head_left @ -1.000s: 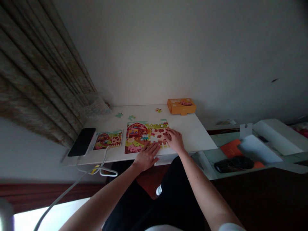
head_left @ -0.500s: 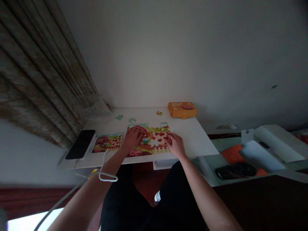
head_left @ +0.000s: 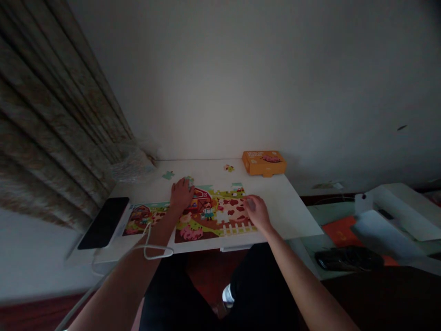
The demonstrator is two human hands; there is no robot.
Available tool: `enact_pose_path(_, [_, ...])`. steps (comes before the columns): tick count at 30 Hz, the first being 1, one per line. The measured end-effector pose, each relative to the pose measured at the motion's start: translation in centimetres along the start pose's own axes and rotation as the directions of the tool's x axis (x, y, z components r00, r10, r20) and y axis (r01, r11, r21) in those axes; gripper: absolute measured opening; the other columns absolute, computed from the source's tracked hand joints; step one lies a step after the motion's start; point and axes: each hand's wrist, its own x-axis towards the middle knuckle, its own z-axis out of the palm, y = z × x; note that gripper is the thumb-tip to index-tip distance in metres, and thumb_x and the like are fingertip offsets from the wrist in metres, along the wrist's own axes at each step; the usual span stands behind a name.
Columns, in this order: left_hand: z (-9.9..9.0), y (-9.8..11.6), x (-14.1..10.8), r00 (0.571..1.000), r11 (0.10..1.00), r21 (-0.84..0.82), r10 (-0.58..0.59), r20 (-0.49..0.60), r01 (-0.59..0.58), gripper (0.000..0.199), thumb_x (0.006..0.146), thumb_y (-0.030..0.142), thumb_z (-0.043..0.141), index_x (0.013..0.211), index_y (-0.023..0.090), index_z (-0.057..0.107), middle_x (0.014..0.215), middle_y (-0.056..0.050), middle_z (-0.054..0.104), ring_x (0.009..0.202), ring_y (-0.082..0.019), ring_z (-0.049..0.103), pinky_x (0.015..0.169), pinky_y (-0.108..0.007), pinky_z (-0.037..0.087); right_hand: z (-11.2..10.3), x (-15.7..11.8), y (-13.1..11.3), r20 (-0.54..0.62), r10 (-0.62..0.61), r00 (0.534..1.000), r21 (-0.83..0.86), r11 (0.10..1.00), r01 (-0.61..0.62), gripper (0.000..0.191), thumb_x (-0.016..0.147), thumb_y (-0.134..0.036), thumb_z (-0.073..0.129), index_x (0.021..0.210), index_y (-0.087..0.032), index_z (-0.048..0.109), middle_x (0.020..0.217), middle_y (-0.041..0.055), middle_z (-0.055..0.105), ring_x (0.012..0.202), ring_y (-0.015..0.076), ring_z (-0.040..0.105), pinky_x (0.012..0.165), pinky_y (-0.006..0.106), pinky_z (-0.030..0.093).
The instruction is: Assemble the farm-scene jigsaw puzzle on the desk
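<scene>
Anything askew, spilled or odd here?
One thing: the white cable crosses in front of the left forearm and might snag. The puzzle has a gap in its far edge, but loose pieces lie beyond it. No spill or damage visible.

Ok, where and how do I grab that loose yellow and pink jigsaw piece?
Probably pinch the loose yellow and pink jigsaw piece by opposite edges, from above and the front: it lies flat on the white table, and the orange cardboard box stands to its right.
</scene>
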Motion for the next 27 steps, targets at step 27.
enact_pose_path(27, [-0.3, 0.4, -0.3, 0.994, 0.999, -0.038, -0.007, -0.108, 0.003, 0.042, 0.099, 0.033, 0.047, 0.134, 0.018, 0.064, 0.145, -0.017, 0.061, 0.134, -0.033, 0.056, 0.116, -0.048, 0.042, 7.7, 16.7, -2.3, 0.179, 0.116, 0.977, -0.002, 0.993, -0.117, 0.015, 0.086, -0.025, 0.060, 0.096, -0.020, 0.070, 0.091, 0.0070, 0.074, 0.087, 0.0216, 0.070, 0.083, 0.035, 0.055])
